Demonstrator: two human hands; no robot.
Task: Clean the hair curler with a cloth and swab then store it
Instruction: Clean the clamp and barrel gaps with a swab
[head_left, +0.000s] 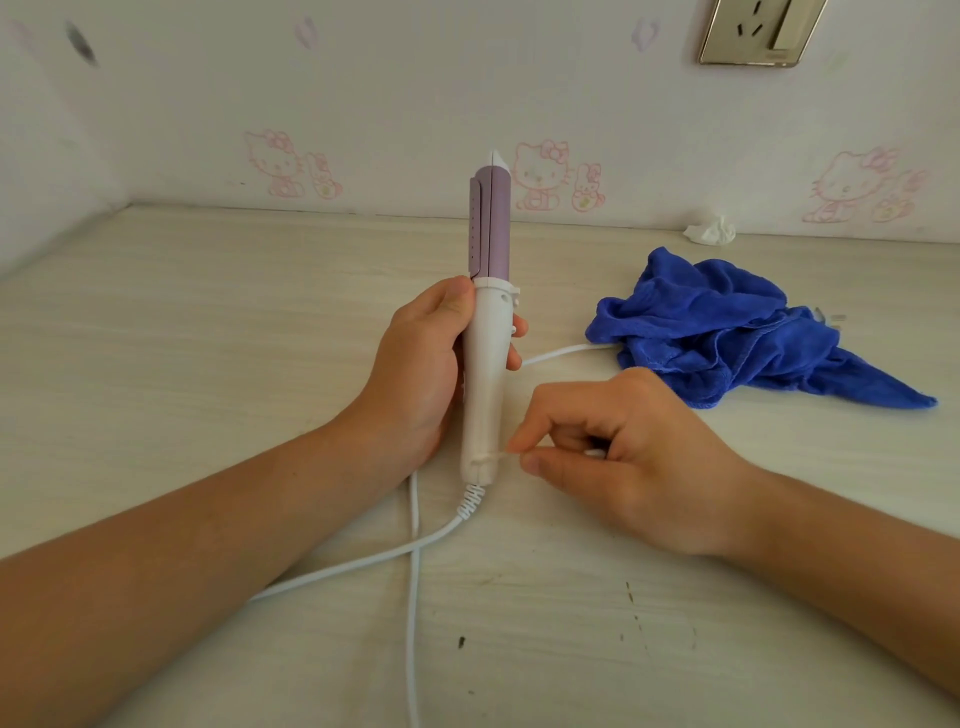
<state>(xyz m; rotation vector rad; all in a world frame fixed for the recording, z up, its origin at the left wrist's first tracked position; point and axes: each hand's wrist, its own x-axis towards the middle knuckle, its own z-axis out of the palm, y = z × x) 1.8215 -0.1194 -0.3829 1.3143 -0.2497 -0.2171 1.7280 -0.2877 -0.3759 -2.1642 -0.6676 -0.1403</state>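
Left hand (421, 364) grips curler (485, 332); right hand (628, 457) pinches swab (503, 454) against base.

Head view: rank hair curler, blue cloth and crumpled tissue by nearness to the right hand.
1. hair curler, just left of the right hand.
2. blue cloth, beyond it, rightward.
3. crumpled tissue, at the wall's foot.

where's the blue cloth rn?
Head view, right side: the blue cloth lies crumpled on the table, right of the hair curler and beyond the right hand that pinches the swab.
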